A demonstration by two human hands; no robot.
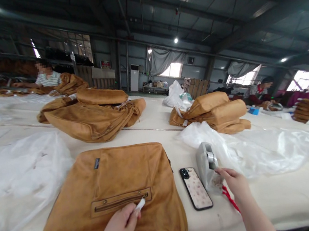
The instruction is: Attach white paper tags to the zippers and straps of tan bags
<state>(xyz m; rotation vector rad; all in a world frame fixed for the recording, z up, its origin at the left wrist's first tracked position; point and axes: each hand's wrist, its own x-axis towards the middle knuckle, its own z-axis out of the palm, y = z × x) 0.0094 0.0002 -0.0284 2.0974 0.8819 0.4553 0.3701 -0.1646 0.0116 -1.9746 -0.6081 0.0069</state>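
Note:
A brown leather bag point(128, 168) lies flat before me, with a zipped pocket point(122, 203) and a small dark label point(97, 163). My left hand point(126, 220) rests over it, thumb and fingers closed on a small white wrapping point(140, 204) at the zipper's right end. Whether the zipper pull is inside that wrapping is hidden. To the right stands a grey tape dispenser point(204, 166) with a roll of tape point(210, 157). My right hand point(235, 182) touches its near right side, fingertips pinched together; what lies between them is too small to make out.
A phone point(197, 189) in a patterned case lies between bag and dispenser. Red cord point(230, 199) trails beside the dispenser. More brown bags point(95, 116) and stacked ones point(217, 114) sit farther back. Clear plastic point(19, 183) covers the left. Co-workers point(47, 75) are at the far tables.

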